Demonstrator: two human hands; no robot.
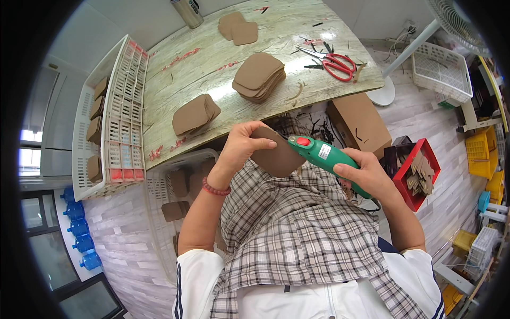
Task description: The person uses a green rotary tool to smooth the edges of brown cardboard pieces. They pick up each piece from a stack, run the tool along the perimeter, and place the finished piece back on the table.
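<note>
From where I stand, everything hangs on the small meeting place between the 2 hands, in front of the apron (319, 228). The left hand (245, 144) pinches a brown piece (279, 162), thumb pressed on its upper face, the fingers mostly hidden behind. The piece lies to the right of that thumb, broad side up and tilted; it is nearly square with rounded corners, so I can't give it 1 clear long axis.

The right hand (366, 174) is wrapped around the rear of a green tool (332, 158). The tool's long axis slants from that palm up to the left, away from the body, its nose at the piece's upper right edge. Whether nose and edge touch or just miss, I can't tell from here. The left hand is the nearer to the piece; the right reaches it only by way of the tool.

On the table (297, 16) beyond sit 2 stacks, the right stack (258, 74) and the left stack (194, 114), with red-handled scissors (339, 66) farther right.
</note>
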